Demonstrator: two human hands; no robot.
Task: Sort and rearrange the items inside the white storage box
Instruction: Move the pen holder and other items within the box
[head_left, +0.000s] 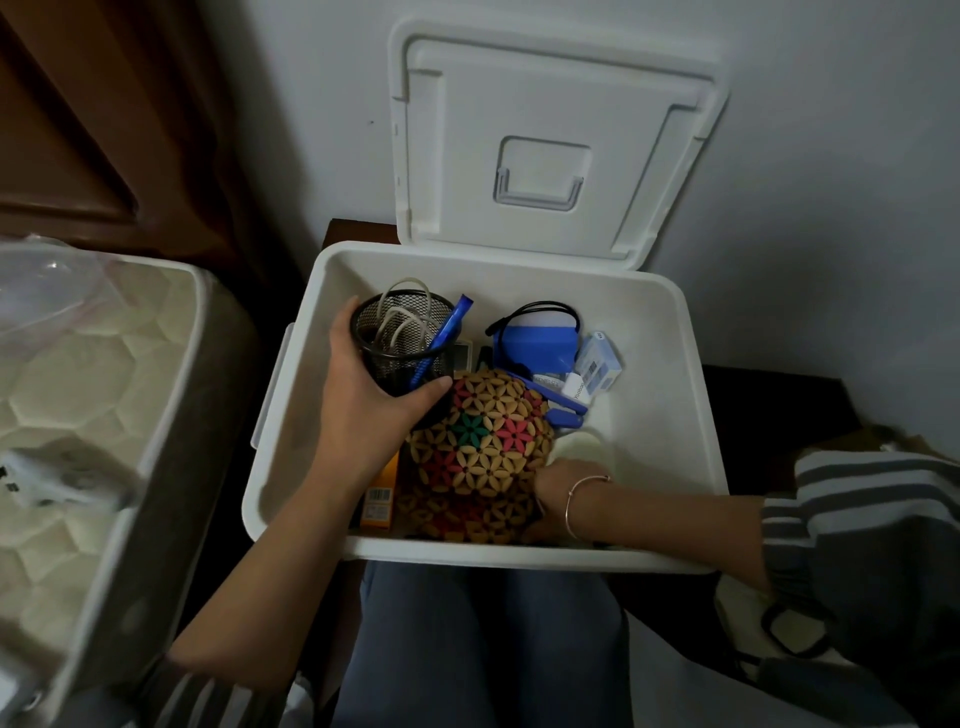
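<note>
- The white storage box (670, 415) sits just beyond the person's knees, and its lid (561, 145) leans upright against the far wall, probably so both hands can reach in freely.
- The left hand (374, 410) is wrapped round the near side of a black mesh pen cup (400, 338) in the far-left part of the box, thumb and fingers closed on its wall. Gripping the side rather than the rim keeps it upright, so the white cables (402, 312) and blue pen (441, 338) standing in it stay put.
- The right hand (558, 488) reaches in from the right, pressed against the near-right edge of a woven flower-pattern bag (483, 447) lying in the middle. Its fingers are hidden behind the bag, so whether they are closed on it cannot be told.
- The bag covers much of the floor, with an orange packet (382, 499) wedged at its left.
- A blue pouch (540, 348) with a black cord and a small pale-blue carton (600, 364) lie loose at the far right, apparently still unsorted.
- Steadying the bag while moving the cup seems the aim.
</note>
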